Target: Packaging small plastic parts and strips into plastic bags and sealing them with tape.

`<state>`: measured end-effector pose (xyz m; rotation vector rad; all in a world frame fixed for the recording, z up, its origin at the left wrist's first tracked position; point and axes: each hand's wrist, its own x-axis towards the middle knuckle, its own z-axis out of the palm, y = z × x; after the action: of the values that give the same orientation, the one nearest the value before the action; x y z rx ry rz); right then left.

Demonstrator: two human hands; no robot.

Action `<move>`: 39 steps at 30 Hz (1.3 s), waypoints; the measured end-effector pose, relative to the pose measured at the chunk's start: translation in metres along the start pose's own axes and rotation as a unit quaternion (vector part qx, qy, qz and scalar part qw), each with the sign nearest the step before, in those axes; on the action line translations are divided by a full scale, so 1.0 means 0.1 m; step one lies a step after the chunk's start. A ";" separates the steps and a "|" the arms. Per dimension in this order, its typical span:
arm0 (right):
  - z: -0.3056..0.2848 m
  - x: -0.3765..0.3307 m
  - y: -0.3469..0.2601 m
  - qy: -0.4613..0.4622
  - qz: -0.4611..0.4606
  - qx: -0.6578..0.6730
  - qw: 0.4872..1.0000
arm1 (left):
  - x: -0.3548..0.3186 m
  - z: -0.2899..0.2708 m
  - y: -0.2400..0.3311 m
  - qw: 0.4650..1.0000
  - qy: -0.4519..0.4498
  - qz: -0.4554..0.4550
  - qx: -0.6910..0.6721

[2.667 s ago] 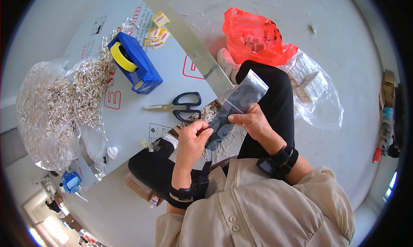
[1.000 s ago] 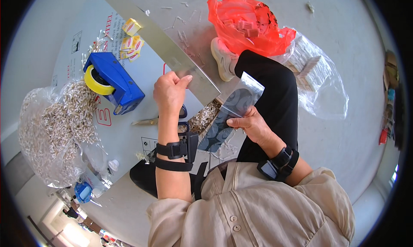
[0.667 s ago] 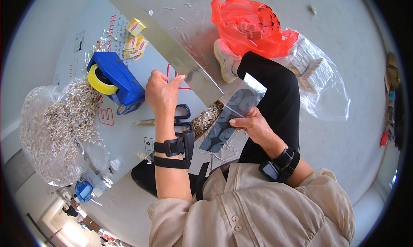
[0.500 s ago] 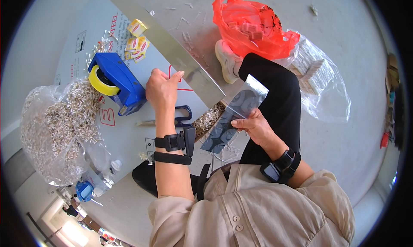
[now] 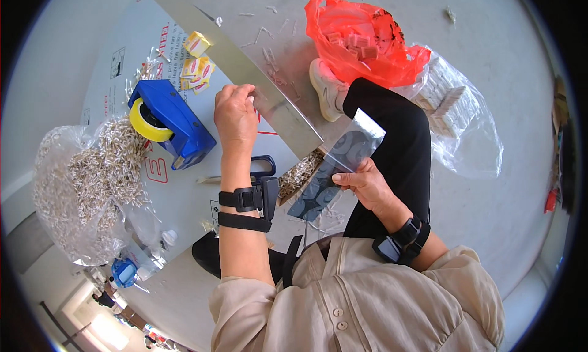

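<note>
The patterned plastic bag (image 5: 344, 162) is pinched in your right hand (image 5: 371, 186) near the table (image 5: 278, 148); your left hand (image 5: 236, 116) is curled above it (I cannot tell whether it grips anything); scissors (image 5: 274, 165) lie beside your left forearm.

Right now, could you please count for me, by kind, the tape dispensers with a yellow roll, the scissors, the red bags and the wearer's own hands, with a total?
Tape dispenser: 1
Scissors: 1
Red bag: 1
Wearer's hands: 2 (left hand; right hand, gripping a patterned sheet)
Total: 5
</note>
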<state>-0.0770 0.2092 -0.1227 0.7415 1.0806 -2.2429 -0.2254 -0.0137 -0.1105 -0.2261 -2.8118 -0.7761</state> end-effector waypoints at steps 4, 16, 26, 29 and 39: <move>-0.02 0.01 0.00 -0.002 -0.004 0.003 1.000 | -0.02 -0.02 0.05 0.988 -0.071 -0.133 -0.041; 0.04 -0.03 -0.04 -0.005 -0.083 -0.040 0.996 | -0.65 -0.34 0.64 0.887 -0.284 -0.168 -0.323; 0.22 0.39 -0.49 -0.085 -0.152 -0.328 0.928 | -1.56 -0.92 0.60 0.747 -0.071 -0.363 -0.553; 0.37 0.70 -0.52 0.002 -0.242 -0.429 0.870 | -1.77 -1.10 0.28 0.700 -0.029 -0.277 -0.657; 0.74 1.04 -0.59 0.031 -0.305 -0.672 0.674 | -1.91 -1.26 0.01 0.669 0.064 -0.199 -0.714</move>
<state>-0.2076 0.1569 -0.1221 -0.2707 2.7246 -1.0790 -0.0204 -0.0959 -0.0511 0.2449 -1.4187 -2.7337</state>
